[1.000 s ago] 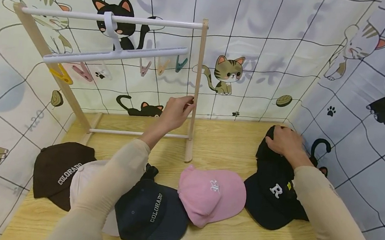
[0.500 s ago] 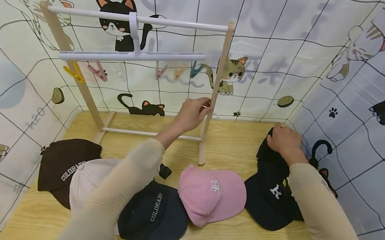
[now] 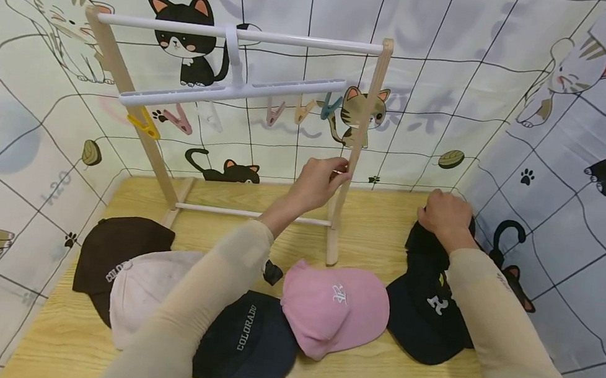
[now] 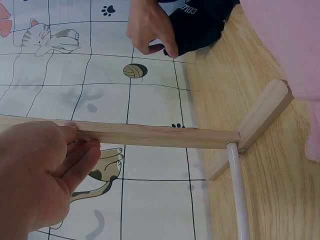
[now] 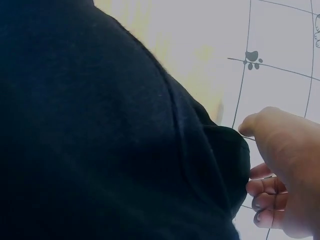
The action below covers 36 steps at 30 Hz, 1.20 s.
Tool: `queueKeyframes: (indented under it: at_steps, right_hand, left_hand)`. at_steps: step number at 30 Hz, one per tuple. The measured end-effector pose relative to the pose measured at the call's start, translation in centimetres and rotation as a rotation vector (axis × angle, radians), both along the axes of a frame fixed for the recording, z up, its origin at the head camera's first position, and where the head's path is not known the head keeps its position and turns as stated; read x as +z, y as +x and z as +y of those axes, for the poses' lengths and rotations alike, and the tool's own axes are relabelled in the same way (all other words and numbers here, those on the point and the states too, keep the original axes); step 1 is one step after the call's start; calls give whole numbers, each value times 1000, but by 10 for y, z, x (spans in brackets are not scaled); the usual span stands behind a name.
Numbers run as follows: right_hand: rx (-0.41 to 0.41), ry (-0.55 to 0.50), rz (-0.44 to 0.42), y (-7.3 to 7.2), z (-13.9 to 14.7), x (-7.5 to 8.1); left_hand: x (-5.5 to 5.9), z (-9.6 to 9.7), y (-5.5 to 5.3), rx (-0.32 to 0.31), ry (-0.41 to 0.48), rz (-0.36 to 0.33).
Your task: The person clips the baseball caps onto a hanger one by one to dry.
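My left hand (image 3: 319, 181) pinches the right wooden post (image 4: 165, 135) of a small rack between thumb and fingers. A white hanger (image 3: 230, 90) hangs from the rack's white top bar (image 3: 308, 42), with several coloured clothespins below it. At the back right, my right hand (image 3: 447, 217) is at the far end of a black cap (image 3: 422, 240). In the right wrist view its loosely bent fingers (image 5: 267, 195) reach the dark cap's edge, with the thumb apart from them. A black cap with a white letter (image 3: 417, 317) lies in front, partly under the right sleeve.
A pink cap (image 3: 331, 307), a navy cap (image 3: 258, 340), a pale pink cap (image 3: 148, 287) and a brown cap (image 3: 122, 249) lie along the front of the wooden table (image 3: 377, 228). Cat-printed cloth (image 3: 436, 104) stands behind and to the sides.
My left hand has shifted the rack rightward, and the hanger with its clothespins has swung and travelled along with it. My right hand has moved only slightly.
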State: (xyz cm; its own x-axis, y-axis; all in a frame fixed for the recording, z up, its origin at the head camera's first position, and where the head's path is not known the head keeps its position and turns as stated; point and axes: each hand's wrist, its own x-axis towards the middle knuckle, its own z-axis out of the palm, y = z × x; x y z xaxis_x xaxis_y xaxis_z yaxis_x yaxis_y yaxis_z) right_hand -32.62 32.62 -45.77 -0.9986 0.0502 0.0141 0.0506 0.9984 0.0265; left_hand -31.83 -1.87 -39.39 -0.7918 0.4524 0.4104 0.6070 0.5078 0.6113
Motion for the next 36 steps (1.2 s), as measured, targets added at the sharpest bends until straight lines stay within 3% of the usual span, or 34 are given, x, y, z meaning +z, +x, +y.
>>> queueKeyframes:
  at_steps: [12, 20, 36]
  right_hand:
    - [14, 18, 27, -7, 0, 6]
    - [28, 72, 5, -13, -3, 0]
    - [-41, 110, -18, -16, -7, -9]
  left_hand:
    - [6, 22, 3, -27, -39, -21]
    - [8, 35, 4, -43, -43, -33]
    - [7, 59, 5, -58, -64, -23]
